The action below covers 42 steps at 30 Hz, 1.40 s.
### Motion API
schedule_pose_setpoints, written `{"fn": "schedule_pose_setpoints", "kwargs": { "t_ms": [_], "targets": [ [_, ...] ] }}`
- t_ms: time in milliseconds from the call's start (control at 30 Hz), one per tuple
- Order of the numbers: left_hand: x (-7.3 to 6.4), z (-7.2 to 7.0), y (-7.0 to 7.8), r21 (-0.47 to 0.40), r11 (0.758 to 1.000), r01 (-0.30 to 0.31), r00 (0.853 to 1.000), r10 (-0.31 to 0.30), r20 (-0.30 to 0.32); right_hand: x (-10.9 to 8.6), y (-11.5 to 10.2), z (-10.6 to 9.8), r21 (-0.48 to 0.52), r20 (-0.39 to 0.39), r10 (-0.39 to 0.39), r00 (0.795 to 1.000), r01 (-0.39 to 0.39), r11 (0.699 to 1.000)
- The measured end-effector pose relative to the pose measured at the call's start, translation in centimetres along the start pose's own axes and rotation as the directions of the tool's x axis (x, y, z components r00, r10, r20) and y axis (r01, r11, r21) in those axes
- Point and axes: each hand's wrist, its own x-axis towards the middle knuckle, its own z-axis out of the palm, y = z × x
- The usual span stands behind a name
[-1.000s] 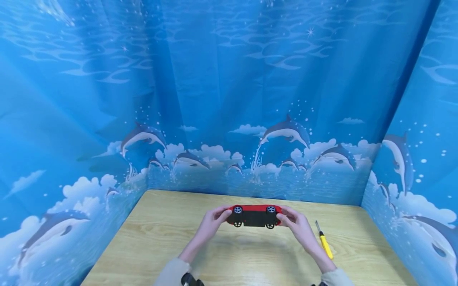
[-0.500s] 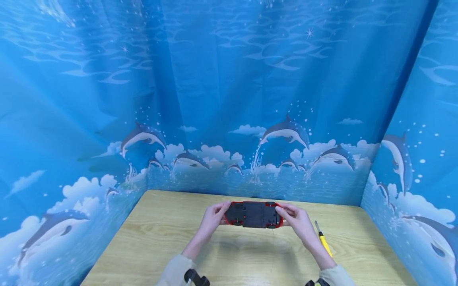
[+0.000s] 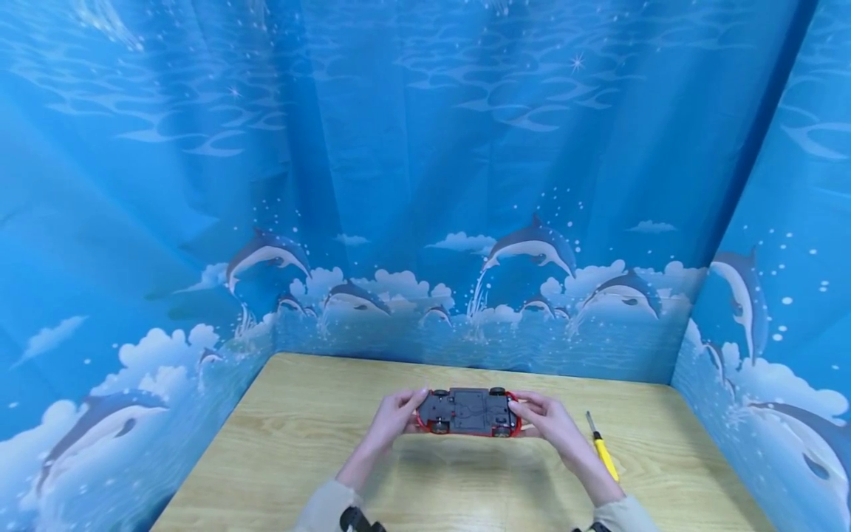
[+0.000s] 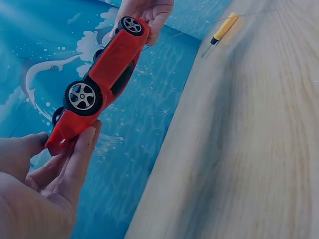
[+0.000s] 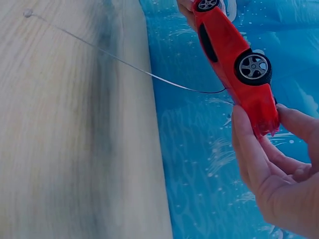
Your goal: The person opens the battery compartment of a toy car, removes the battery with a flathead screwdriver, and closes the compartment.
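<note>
A red toy car (image 3: 470,411) is held up over the table, its dark underside with four black wheels turned to the head view. My left hand (image 3: 392,419) pinches one end, thumb on the underside and fingers beneath. At the other end my right hand (image 3: 547,420) grips it the same way. The left wrist view shows the car's red side (image 4: 117,59) and silver-spoked wheels, with the left hand (image 4: 55,184) at the near end. From the car a thin wire with a small round tip (image 5: 119,59) sticks out in the right wrist view.
A screwdriver (image 3: 603,452) with a yellow handle lies on the wooden table (image 3: 266,458), right of the right forearm. Blue dolphin-printed curtains (image 3: 425,185) stand behind the table and along both sides.
Both hands have tilted the toy car, so its side with the wheels has turned away and the underside now faces the head view. It sits slightly lower in that view. The screwdriver has stayed put.
</note>
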Motion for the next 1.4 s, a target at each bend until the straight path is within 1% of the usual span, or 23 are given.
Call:
{"fn": "schedule_pose_setpoints", "kwargs": {
  "t_ms": [100, 233, 333, 433, 533, 700, 833, 1000, 1200, 1400],
  "targets": [
    [-0.1, -0.1, -0.7, -0.013, 1.000, 0.009, 1.000, -0.008, 0.025, 0.0, 0.7, -0.2, 0.013, 0.031, 0.015, 0.999, -0.016, 1.000],
    [-0.3, -0.4, -1.6, -0.027, 0.999, 0.022, 0.997, -0.020, 0.078, -0.1, 2.0, -0.4, 0.046, 0.066, 0.035, 0.997, -0.038, 0.998],
    [-0.5, -0.6, -2.1, -0.001, 0.999, 0.041, 0.994, -0.041, 0.102, -0.2, 2.9, -0.5, 0.058, 0.082, 0.049, 0.995, -0.054, 0.997],
    [-0.6, -0.7, -2.7, 0.023, 0.997, 0.068, 0.991, -0.070, 0.112, -0.2, 3.6, -0.6, 0.055, 0.099, 0.061, 0.993, -0.067, 0.996],
    [-0.7, -0.8, -3.2, 0.035, 0.994, 0.099, 0.988, -0.102, 0.112, -0.3, 4.2, -0.5, 0.036, 0.113, 0.074, 0.991, -0.079, 0.996],
    [-0.6, -0.9, -4.2, 0.082, 0.988, 0.127, 0.985, -0.136, 0.104, -0.6, 5.0, -0.3, 0.014, 0.156, 0.083, 0.984, -0.087, 0.996],
    [-0.8, -1.1, -4.9, 0.112, 0.986, 0.122, 0.985, -0.134, 0.110, -0.7, 5.6, 0.0, -0.008, 0.161, 0.086, 0.983, -0.086, 0.996],
    [-0.9, -1.2, -5.5, 0.110, 0.985, 0.130, 0.984, -0.142, 0.110, -0.7, 5.9, 0.3, -0.029, 0.144, 0.088, 0.986, -0.084, 0.996],
    [-0.8, -1.2, -6.0, 0.118, 0.982, 0.145, 0.983, -0.157, 0.095, -0.8, 6.2, 0.8, -0.026, 0.147, 0.066, 0.987, -0.063, 0.998],
    [-0.9, -1.1, -6.2, 0.129, 0.984, 0.119, 0.987, -0.132, 0.096, -0.8, 6.3, 1.1, -0.059, 0.128, 0.096, 0.987, -0.089, 0.994]
  ]
}}
